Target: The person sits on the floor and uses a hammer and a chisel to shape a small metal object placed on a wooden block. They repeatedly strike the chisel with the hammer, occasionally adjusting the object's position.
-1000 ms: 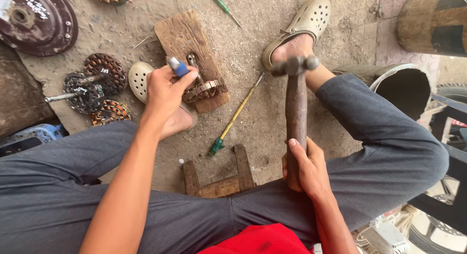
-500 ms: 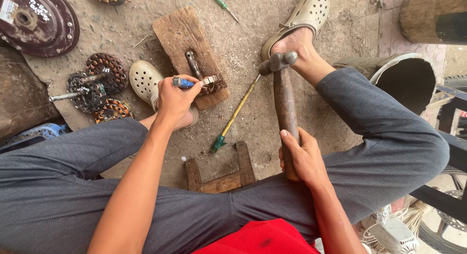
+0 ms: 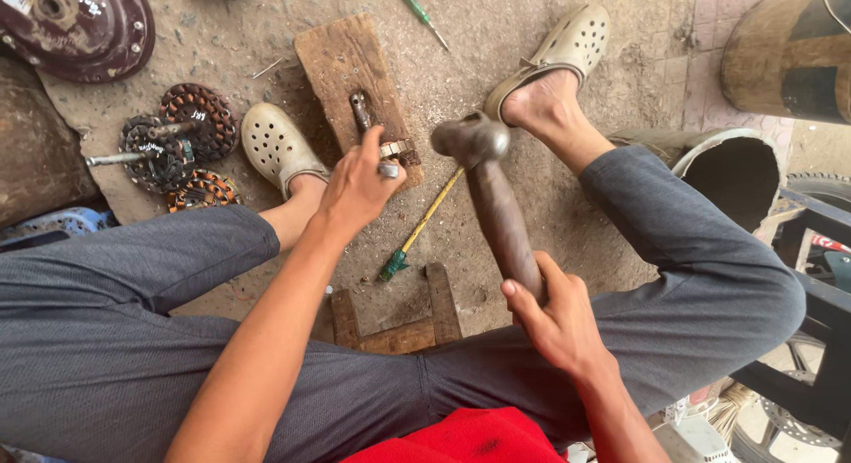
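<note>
A dusty concrete floor (image 3: 550, 206) is seen from above, with a person seated low on it, grey-trousered legs spread and feet in pale perforated clogs. A worn wooden block (image 3: 350, 69) lies on the floor between the feet. On its near end a small ring-shaped metal part (image 3: 401, 149) rests, next to a short rusty cylindrical piece (image 3: 362, 110).

The left hand (image 3: 355, 186) is reached out to the block, its grip closed on a small metal punch-like tool (image 3: 388, 169) whose tip is set against the ring-shaped part. The right hand (image 3: 554, 317) is clamped around the wooden handle of a hammer (image 3: 483, 175), the steel head of which is held raised just above and beside the block.

A screwdriver with a yellow shaft and green handle (image 3: 424, 222) lies on the floor below the block, and a smaller green screwdriver (image 3: 424, 16) lies beyond it. Copper-wound motor coils (image 3: 182, 131) and a dark red round cover (image 3: 75, 24) are laid out on the left.

As far as can be judged, the work is midway: the ring-shaped part is not yet seen freed from its seat, and blows remain to be struck.
</note>
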